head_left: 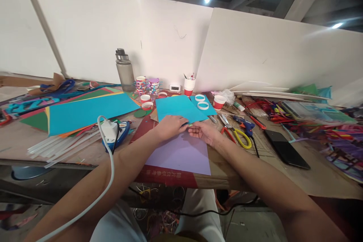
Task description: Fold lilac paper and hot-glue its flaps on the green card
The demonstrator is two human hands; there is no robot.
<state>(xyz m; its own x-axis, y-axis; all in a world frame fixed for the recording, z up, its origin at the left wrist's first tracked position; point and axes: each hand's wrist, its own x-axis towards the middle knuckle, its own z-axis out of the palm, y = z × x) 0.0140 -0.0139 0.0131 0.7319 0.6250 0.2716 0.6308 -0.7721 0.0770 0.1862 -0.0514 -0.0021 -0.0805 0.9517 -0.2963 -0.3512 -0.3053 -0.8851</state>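
Note:
My left hand [171,127] rests over the lower edge of a bright blue paper sheet [178,106], its fingers bent and closed. Close on its right, my right hand [204,132] is turned partly palm up with curled fingers. A small yellow-green bit [190,124] shows between the fingertips of both hands; what it is I cannot make out. Beneath my hands lies a purple paper sheet [181,157], partly covered by the blue one. White paper rings [202,105] sit on another blue piece just beyond.
Right side: red paper cup [219,102], pliers [225,120], yellow-and-red-handled scissors [242,140], blue glue gun [248,125], black phone [286,149]. Left side: coloured sheets [90,111], glue sticks [58,147], a white plug with cable [110,130]. A bottle [124,72] stands by the wall.

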